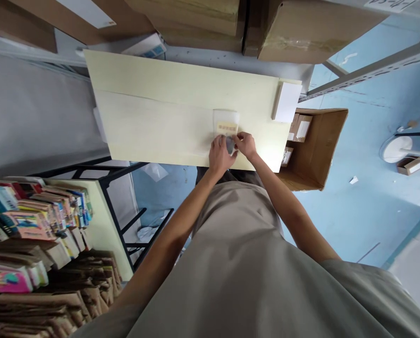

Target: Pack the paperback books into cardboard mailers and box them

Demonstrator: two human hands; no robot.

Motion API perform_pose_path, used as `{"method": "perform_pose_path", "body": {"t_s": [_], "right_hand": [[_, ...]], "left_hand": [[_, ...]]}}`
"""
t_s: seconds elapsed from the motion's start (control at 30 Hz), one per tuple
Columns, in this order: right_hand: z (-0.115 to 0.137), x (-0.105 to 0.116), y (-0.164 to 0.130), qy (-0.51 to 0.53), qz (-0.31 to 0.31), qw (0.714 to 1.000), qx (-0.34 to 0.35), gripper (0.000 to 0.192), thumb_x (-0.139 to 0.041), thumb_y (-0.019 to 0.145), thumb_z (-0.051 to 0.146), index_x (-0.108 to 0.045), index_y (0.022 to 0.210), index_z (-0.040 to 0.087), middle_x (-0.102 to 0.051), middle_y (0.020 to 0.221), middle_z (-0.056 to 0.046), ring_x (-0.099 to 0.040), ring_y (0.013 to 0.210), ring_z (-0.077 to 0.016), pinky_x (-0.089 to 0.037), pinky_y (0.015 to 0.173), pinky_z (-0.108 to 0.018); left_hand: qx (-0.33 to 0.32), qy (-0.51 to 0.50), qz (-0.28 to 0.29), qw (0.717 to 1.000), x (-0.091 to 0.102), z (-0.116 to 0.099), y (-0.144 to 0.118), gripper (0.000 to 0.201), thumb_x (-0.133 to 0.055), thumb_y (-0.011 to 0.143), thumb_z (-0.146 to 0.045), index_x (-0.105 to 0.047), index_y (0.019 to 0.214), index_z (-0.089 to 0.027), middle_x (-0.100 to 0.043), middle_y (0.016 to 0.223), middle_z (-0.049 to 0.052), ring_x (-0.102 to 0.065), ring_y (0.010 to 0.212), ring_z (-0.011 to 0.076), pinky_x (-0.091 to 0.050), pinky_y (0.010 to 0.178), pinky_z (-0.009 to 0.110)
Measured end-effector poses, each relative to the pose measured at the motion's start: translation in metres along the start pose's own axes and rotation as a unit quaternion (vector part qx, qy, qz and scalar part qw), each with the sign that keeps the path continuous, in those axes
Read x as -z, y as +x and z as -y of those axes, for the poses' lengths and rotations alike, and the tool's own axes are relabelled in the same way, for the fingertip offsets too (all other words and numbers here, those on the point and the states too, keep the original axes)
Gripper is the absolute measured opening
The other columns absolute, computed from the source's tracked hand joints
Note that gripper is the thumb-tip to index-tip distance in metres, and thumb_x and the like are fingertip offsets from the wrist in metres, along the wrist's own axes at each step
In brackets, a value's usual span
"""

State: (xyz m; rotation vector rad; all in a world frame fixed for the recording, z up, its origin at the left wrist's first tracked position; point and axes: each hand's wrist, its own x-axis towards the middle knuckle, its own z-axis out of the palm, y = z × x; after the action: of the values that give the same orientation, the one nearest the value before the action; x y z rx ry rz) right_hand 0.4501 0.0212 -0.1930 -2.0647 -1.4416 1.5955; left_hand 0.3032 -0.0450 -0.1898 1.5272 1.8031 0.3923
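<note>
You are pinching the near edge of a clear plastic sleeve with a yellow label (226,123) with both your left hand (220,156) and right hand (244,143), fingers clenched on it; it is lying on the pale cream tabletop (153,112), long axis pointing away from you.

Soft daylight, wide-angle edge distortion

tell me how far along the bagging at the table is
Done: a yellowish labelled item lies in a clear bag on the table. In hand: both hands, left hand and right hand, meet at the bag's near edge. Left: the white block sits untouched.
</note>
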Motion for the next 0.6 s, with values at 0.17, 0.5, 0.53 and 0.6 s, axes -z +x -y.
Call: {"method": "perform_pose_path", "body": {"t_s": [0.17,0.5,0.53,0.6], "right_hand": [[0.014,0.017,-0.014,-0.146,-0.003,0.987,0.060,0.024,-0.059,0.114,0.025,-0.078,0.124,0.015,-0.086,0.122,-0.018,-0.085,0.111,-0.0315,-0.068,0.103,-0.046],[0.064,0.020,0.049,-0.489,0.260,0.722,0.414,0.061,-0.059,0.107,0.007,-0.069,0.165,0.022,-0.045,0.191,-0.006,-0.032,0.183,-0.0295,-0.030,0.149,-0.049],[0.067,0.021,0.061,-0.504,0.266,0.711,0.412,0.060,-0.063,0.106,0.009,-0.070,0.165,0.022,-0.048,0.190,-0.006,-0.036,0.182,-0.0311,-0.033,0.148,-0.051],[0.072,0.027,0.082,-0.517,0.271,0.702,0.409,0.057,-0.069,0.106,0.016,-0.073,0.162,0.023,-0.054,0.186,-0.006,-0.044,0.177,-0.0354,-0.041,0.143,-0.055]], "left_hand": [[0.004,-0.003,-0.010,1.000,-0.020,-0.001,-0.010,0.064,-0.073,0.093,-0.009,-0.059,0.155,-0.014,-0.055,0.174,0.028,-0.048,0.171,0.0448,-0.042,0.142,0.065],[0.011,-0.100,-0.040,0.994,-0.014,0.013,-0.012,0.052,-0.060,0.101,-0.012,-0.061,0.152,-0.013,-0.063,0.163,0.030,-0.062,0.158,0.0434,-0.050,0.137,0.061],[0.018,-0.115,-0.047,0.992,-0.013,0.014,-0.014,0.049,-0.059,0.102,-0.014,-0.062,0.151,-0.013,-0.063,0.163,0.029,-0.065,0.156,0.0422,-0.052,0.135,0.060],[0.044,-0.150,-0.066,0.985,-0.010,0.018,-0.019,0.042,-0.058,0.105,-0.020,-0.065,0.147,-0.016,-0.067,0.162,0.026,-0.069,0.150,0.0394,-0.055,0.131,0.056]]}}
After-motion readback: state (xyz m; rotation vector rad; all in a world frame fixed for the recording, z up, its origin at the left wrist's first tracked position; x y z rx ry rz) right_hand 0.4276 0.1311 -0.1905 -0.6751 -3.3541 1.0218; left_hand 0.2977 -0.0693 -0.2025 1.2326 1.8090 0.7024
